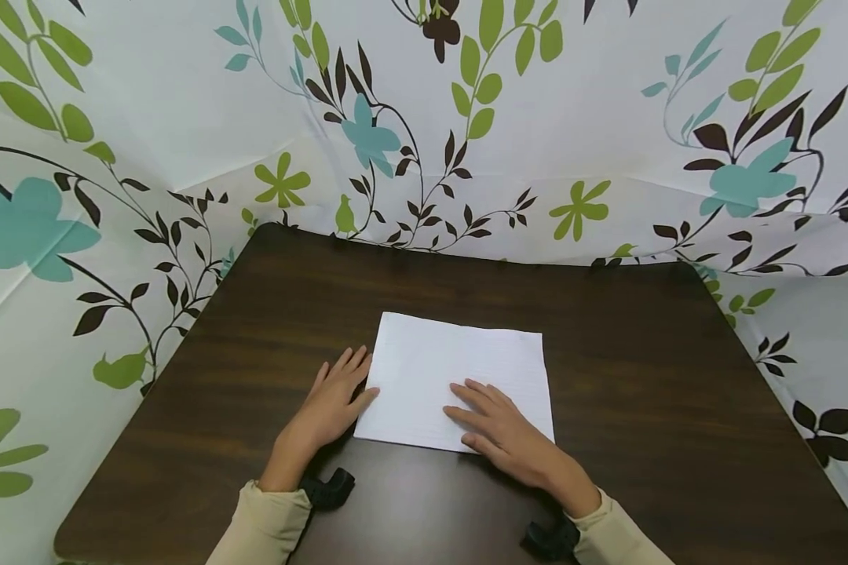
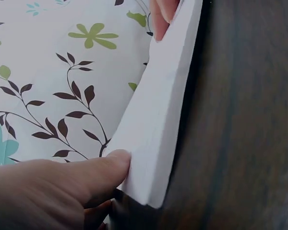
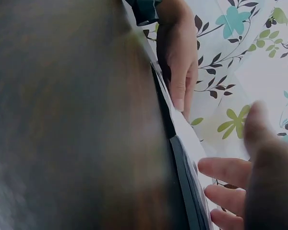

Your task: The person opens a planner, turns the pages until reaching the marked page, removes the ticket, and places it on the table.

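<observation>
Dark-brown wood-grain bench (image 1: 629,353): left hand (image 1: 330,404) straight-fingered, right hand (image 1: 505,433) spread, neither gripping; flat pressure should steady the white rectangular lined paper (image 1: 420,369).

Past the paper's (image 1: 424,369) far edge, a hand could pass over bare tabletop (image 1: 643,369) as far as the patterned cloth (image 1: 579,118), which rises like a wall. The paper's right side offers wide passage. The left hand (image 1: 334,402) obstructs its left edge; the right hand (image 1: 502,430) covers its near right part.

Paper (image 1: 417,377) on table (image 1: 643,377), left hand (image 1: 334,399) at left edge, right hand (image 1: 506,433) on top.
</observation>
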A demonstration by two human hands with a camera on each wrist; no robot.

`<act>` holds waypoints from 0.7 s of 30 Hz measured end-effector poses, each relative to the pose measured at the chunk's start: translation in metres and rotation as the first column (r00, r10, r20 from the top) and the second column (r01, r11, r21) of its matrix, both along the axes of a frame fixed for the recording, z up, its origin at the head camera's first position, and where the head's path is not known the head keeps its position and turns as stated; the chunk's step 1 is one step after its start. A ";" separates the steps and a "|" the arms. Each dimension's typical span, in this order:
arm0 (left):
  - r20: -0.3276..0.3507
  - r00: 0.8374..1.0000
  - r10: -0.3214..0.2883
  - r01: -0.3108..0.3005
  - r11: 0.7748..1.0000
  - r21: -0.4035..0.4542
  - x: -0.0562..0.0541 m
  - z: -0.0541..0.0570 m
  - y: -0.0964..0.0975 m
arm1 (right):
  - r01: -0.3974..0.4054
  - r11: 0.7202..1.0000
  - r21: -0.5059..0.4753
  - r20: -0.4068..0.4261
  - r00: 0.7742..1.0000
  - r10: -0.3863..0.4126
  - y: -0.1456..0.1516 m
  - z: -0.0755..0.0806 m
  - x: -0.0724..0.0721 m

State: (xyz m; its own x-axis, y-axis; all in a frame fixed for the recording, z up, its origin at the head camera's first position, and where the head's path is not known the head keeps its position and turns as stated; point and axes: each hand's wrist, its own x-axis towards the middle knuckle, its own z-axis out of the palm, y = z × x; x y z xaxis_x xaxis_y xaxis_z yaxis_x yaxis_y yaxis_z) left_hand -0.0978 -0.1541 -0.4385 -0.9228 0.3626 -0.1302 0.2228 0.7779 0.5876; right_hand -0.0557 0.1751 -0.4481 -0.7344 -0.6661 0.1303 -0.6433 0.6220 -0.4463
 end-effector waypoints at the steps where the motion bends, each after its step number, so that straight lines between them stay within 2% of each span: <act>1: -0.007 1.000 -0.002 0.002 1.000 -0.008 0.001 -0.001 0.000 | 0.009 1.000 -0.011 -0.002 1.000 -0.009 0.000 0.000 0.000; 6: -0.018 1.000 -0.009 0.008 1.000 -0.029 0.001 -0.002 0.001 | 0.053 0.998 -0.029 -0.084 0.995 -0.056 0.002 0.001 -0.003; 11: -0.025 1.000 -0.015 0.014 0.999 -0.037 0.001 -0.004 0.003 | 0.122 0.987 -0.102 -0.106 0.985 -0.133 0.007 0.001 -0.007; 13: -0.031 0.999 -0.018 0.017 0.999 -0.045 0.000 -0.003 0.003 | 0.174 0.976 -0.133 -0.126 0.973 -0.191 0.010 0.001 -0.011; 17: -0.031 0.999 -0.022 0.021 0.998 -0.056 -0.001 -0.001 0.003 | 0.292 0.944 -0.156 -0.164 0.934 -0.316 0.018 0.000 -0.018; 21: -0.023 0.999 -0.028 0.026 0.998 -0.065 -0.001 0.000 0.003 | 0.394 0.910 -0.130 -0.136 0.902 -0.410 0.025 -0.002 -0.022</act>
State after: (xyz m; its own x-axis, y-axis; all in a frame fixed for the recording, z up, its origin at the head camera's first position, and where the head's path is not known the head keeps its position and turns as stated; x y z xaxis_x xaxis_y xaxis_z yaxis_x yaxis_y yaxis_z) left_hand -0.0990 -0.1508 -0.4387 -0.9158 0.3791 -0.1324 0.2577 0.8077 0.5302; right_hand -0.0777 0.2000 -0.4505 -0.9017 -0.2969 0.3144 -0.4144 0.8009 -0.4322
